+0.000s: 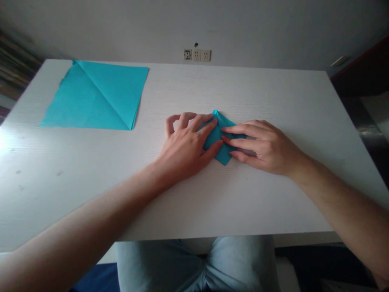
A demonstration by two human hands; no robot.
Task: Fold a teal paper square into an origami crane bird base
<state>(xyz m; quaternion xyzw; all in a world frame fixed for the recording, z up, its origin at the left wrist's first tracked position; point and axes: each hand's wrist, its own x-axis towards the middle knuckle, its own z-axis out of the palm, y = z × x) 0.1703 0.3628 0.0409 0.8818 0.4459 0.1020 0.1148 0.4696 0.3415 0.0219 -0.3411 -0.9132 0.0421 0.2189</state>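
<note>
Folded paper [216, 134] is laid mid-table [243, 198], pressed down under left hand [187, 144], fingers spread; right edge touched by fingertips of right hand [263, 146], grip loosely parted. Fold apparently being flattened; edge alignment and firm creasing seem called for.

The folded paper [225, 157] is showing a bright turquoise, with darker teal shading along its folds. The larger sheet [91, 101] is displaying that same turquoise, a fine diagonal crease line crossing it. The tabletop [258, 211] is showing white with a faint streaked grain, and a few greyish spots are marking its left part. Behind, the wall [121, 32] is appearing plain grey, while the sockets [197, 55] are standing out in cream with dark holes. The trousers [158, 267] are showing pale blue-grey, and dark blue fabric [97, 280] is appearing beside them.
</note>
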